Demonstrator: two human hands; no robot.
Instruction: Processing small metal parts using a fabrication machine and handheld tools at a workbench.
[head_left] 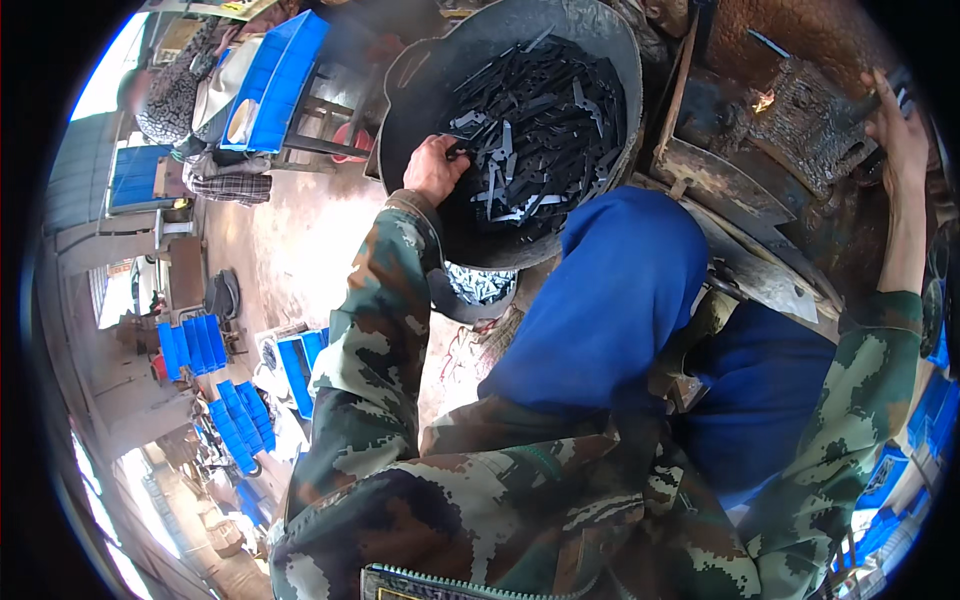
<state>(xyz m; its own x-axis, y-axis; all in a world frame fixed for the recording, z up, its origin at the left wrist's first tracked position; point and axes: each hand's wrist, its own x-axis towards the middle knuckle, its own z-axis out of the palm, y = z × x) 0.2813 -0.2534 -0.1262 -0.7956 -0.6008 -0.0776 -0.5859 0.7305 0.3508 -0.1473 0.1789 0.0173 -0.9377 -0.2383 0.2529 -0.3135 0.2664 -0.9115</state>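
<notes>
A large dark tub in front of me holds a heap of flat, dark, blade-like metal pieces, a few of them bright silver. Just inside its left rim is my left hand, fingers curled and pinched together beside the heap. Whatever lies between those fingertips is too dark to make out. Far to the right, my right hand reaches up to the oily machine, its fingers bent round a greyish part at the machine's side. That part is mostly hidden by the hand and the dark picture rim.
Below the tub stands a smaller bucket of small shiny metal pieces. A metal trough edge runs between tub and machine. At upper left another person is beside a blue bin. More blue bins lie at left.
</notes>
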